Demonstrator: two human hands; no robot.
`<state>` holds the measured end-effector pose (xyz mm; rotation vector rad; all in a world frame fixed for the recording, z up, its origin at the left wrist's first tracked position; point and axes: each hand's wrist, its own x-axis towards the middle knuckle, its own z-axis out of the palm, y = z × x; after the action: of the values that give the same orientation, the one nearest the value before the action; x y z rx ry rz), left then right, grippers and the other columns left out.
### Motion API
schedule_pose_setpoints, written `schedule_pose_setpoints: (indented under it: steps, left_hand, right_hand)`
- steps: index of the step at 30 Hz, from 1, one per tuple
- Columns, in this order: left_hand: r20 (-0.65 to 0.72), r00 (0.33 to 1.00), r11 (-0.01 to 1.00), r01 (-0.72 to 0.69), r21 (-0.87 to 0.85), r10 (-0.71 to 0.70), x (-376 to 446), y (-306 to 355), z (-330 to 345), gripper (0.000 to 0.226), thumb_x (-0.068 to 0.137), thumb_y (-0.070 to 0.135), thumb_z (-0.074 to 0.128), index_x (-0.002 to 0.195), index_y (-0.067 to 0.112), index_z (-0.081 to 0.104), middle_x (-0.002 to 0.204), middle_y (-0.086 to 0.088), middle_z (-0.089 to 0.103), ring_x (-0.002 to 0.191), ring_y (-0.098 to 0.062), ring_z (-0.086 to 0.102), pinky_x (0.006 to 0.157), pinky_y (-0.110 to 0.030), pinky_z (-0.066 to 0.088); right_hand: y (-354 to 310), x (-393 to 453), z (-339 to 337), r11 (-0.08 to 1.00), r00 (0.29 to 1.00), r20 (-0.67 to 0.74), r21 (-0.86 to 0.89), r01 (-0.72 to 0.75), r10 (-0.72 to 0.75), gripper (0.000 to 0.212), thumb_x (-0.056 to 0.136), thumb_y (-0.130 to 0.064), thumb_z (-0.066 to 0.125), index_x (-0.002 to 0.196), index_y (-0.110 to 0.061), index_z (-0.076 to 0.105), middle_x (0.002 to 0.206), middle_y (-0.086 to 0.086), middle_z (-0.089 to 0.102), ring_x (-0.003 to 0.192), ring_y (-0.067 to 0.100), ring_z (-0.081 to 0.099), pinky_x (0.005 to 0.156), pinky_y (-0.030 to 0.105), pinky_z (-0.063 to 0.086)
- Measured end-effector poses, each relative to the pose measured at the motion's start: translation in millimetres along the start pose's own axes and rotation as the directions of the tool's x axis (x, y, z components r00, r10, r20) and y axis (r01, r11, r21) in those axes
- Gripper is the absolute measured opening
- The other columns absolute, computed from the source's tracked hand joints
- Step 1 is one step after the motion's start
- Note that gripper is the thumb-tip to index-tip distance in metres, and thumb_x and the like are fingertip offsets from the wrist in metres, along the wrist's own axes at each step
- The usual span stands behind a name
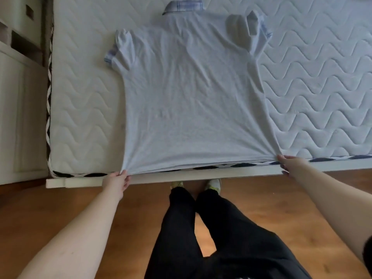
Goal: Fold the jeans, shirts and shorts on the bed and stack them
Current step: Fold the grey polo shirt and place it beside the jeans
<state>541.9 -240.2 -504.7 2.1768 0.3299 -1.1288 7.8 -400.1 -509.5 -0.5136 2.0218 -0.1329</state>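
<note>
The left hand [116, 181] pinches the left hem corner of the shirt [193, 93] at the near edge of the bed [84, 109], fingers curled onto the cloth. The right hand [289, 164] pinches the right hem corner at the same edge, thumb and fingers gathered on a small bunch of fabric. Creases radiate from both grips, so the hem is judged to be under tension between them.

The shirt lies flat on the bed, collar [184, 7] toward the far edge, hem drawn to the near edge and slightly overhanging it. The left sleeve [120, 51] lies crumpled outward; the right sleeve [251, 27] is turned back on itself and stands up in a ridge.

Handling assessment: the garment appears light, thin and limp, with no stiffness of its own; it will sag and wrinkle wherever unsupported. It seems unlikely to slip on the quilted surface. Not fragile. The hem corners are sound grip points for spreading; the shoulder seams and side edges are judged suitable for the folds. The right sleeve needs flattening first.

No jeans, shorts or stack are visible.
</note>
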Motion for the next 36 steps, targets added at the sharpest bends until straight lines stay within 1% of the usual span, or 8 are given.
schedule_pose_setpoints:
  steps: [3, 10, 13, 15, 18, 22, 28, 36]
  left_hand:
    - [-0.017, 1.000, 0.999, 0.006, 0.053, -0.005, 15.8, -16.4, -3.2, 0.037, 0.091, 0.010, 0.068, 0.124, -0.002, 0.059, 0.080, -0.005, 0.062, 0.059, -0.008, 0.061, 0.041, -0.013, 0.048]
    - [-0.074, 0.997, 0.992, -0.014, 0.128, 0.023, 41.4, -30.0, -6.3, 0.040, 0.089, 0.013, 0.070, 0.126, 0.003, 0.059, 0.078, -0.004, 0.060, 0.065, -0.010, 0.055, 0.057, -0.022, 0.049]
    - [-0.099, 0.995, 0.981, 0.008, 0.196, 0.011, 50.6, -35.0, -7.6, 0.035, 0.088, 0.014, 0.072, 0.120, 0.004, 0.063, 0.078, -0.005, 0.061, 0.065, -0.010, 0.056, 0.048, -0.018, 0.050]
    - [-0.120, 0.993, 0.972, 0.009, 0.233, 0.020, 55.5, -39.5, -5.0, 0.033, 0.088, 0.014, 0.072, 0.118, 0.003, 0.064, 0.075, -0.005, 0.060, 0.064, -0.012, 0.055, 0.051, -0.021, 0.050]
    - [-0.130, 0.990, 0.960, -0.010, 0.279, 0.048, 57.3, -44.9, 3.3, 0.030, 0.088, 0.014, 0.072, 0.115, 0.001, 0.065, 0.070, -0.005, 0.058, 0.060, -0.013, 0.052, 0.057, -0.024, 0.047]
    - [-0.141, 0.984, 0.920, -0.051, 0.389, 0.114, 51.8, -42.9, 13.6, 0.034, 0.085, 0.014, 0.074, 0.117, 0.004, 0.066, 0.070, -0.005, 0.058, 0.056, -0.018, 0.050, 0.054, -0.025, 0.045]
    - [-0.225, 0.937, 0.847, -0.116, 0.519, 0.267, 35.2, -19.5, 17.4, 0.034, 0.083, 0.021, 0.071, 0.111, 0.007, 0.061, 0.115, -0.017, 0.061, 0.094, -0.037, 0.061, 0.075, -0.041, 0.053]
    - [0.251, 0.866, 0.638, -0.491, 0.593, 0.432, -5.3, 61.6, 20.9, 0.016, 0.095, 0.032, 0.056, 0.106, 0.021, 0.059, 0.098, 0.003, 0.063, 0.083, -0.012, 0.058, 0.065, -0.027, 0.042]
  right_hand:
    - [17.9, 16.4, 5.7, 0.992, 1.000, 0.019, -0.124, -0.022, 0.025, 0.040, 0.096, -0.029, 0.061, 0.129, -0.006, 0.059, 0.095, 0.011, 0.058, 0.085, 0.019, 0.056, 0.053, 0.029, 0.033]
    - [41.3, 30.9, 25.2, 0.966, 0.999, -0.048, -0.259, -0.028, 0.016, 0.038, 0.091, -0.031, 0.068, 0.123, -0.010, 0.066, 0.079, 0.009, 0.058, 0.066, 0.024, 0.049, 0.067, 0.031, 0.040]
    - [46.6, 29.6, 23.6, 0.922, 0.997, -0.075, -0.383, -0.059, 0.033, 0.040, 0.094, -0.037, 0.062, 0.123, -0.010, 0.066, 0.100, 0.017, 0.067, 0.093, 0.031, 0.063, 0.091, 0.034, 0.046]
    - [48.6, 27.3, 22.3, 0.908, 0.997, -0.071, -0.417, -0.046, 0.017, 0.040, 0.096, -0.039, 0.058, 0.120, -0.009, 0.067, 0.115, 0.019, 0.068, 0.108, 0.033, 0.063, 0.087, 0.030, 0.046]
    - [48.2, 30.3, 22.2, 0.914, 0.997, -0.082, -0.403, -0.049, 0.018, 0.035, 0.095, -0.033, 0.059, 0.117, -0.007, 0.068, 0.119, 0.018, 0.067, 0.111, 0.033, 0.062, 0.080, 0.028, 0.044]
    - [42.4, 30.2, 29.6, 0.914, 0.986, -0.154, -0.387, -0.121, 0.065, 0.033, 0.095, -0.023, 0.062, 0.123, -0.006, 0.065, 0.128, 0.018, 0.062, 0.120, 0.035, 0.055, 0.105, 0.039, 0.042]
    - [8.4, 4.8, 67.0, 0.978, 0.951, -0.285, -0.198, 0.066, -0.122, 0.022, 0.087, -0.020, 0.059, 0.103, -0.005, 0.065, 0.092, 0.015, 0.064, 0.072, 0.029, 0.060, 0.063, 0.026, 0.042]
    - [-95.6, -57.5, 150.1, 0.945, 0.949, -0.056, -0.131, 0.301, -0.310, 0.028, 0.092, -0.020, 0.050, 0.117, -0.012, 0.060, 0.096, 0.010, 0.064, 0.062, 0.022, 0.057, 0.048, 0.025, 0.039]
